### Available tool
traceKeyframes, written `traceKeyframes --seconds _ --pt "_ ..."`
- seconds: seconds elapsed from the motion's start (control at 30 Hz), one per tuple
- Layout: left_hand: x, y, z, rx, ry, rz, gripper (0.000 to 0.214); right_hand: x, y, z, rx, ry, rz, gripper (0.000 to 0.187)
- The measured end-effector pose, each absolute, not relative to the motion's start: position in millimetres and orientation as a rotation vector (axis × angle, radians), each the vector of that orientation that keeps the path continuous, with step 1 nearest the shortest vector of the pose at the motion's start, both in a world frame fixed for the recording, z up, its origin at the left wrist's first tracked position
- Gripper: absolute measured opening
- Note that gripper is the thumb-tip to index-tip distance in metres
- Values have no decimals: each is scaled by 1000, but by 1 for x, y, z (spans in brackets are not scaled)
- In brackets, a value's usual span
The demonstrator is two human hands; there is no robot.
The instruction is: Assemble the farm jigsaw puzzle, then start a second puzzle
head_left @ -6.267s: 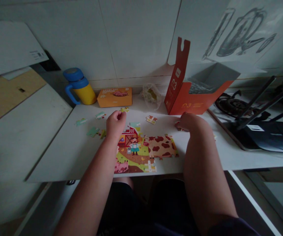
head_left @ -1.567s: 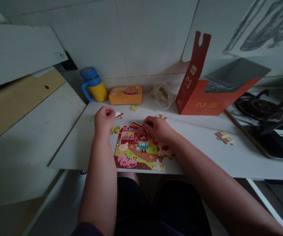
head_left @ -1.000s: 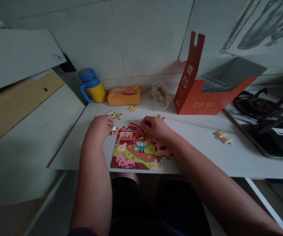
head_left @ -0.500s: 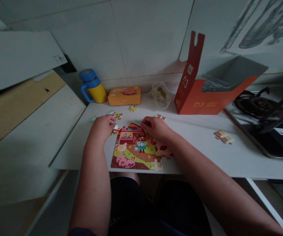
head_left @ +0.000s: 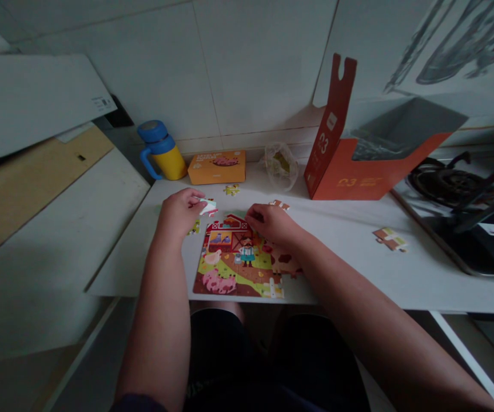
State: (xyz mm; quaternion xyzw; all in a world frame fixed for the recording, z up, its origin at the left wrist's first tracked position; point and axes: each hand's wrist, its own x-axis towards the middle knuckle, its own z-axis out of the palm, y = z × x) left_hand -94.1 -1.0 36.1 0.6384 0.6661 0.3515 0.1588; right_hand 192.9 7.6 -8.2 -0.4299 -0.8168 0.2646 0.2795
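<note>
A partly joined farm jigsaw puzzle lies near the table's front edge, showing a barn, a farmer and a pig. Above its top left corner, my left hand pinches a pale puzzle piece with a red edge. My right hand is closed at the puzzle's upper right, fingertips down beside the barn roof and a light green patch. What those fingers hold, if anything, is hidden. My right hand and wrist cover part of the puzzle's right side, where a brown cow shows.
Loose puzzle pieces lie around: a yellow-green piece, a brown piece and another piece at right. Behind stand a blue-yellow flask, an orange box, a plastic bag and an open red-orange carton. A stove is at right.
My left hand has moved slightly up and away from me, and the pale puzzle piece now shows plainly in its fingers, tilted above the table. My right hand has stayed in place.
</note>
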Motion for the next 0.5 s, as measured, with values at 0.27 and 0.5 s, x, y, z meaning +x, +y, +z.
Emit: traceKeyframes --seconds 0.27,0.5 --pt "-89 14 7 1653 1709 894 24 193 7 -7 -1163 -2183 727 13" --pt "-96 11 -3 1695 1694 910 23 193 9 -10 -1141 -2170 743 13"
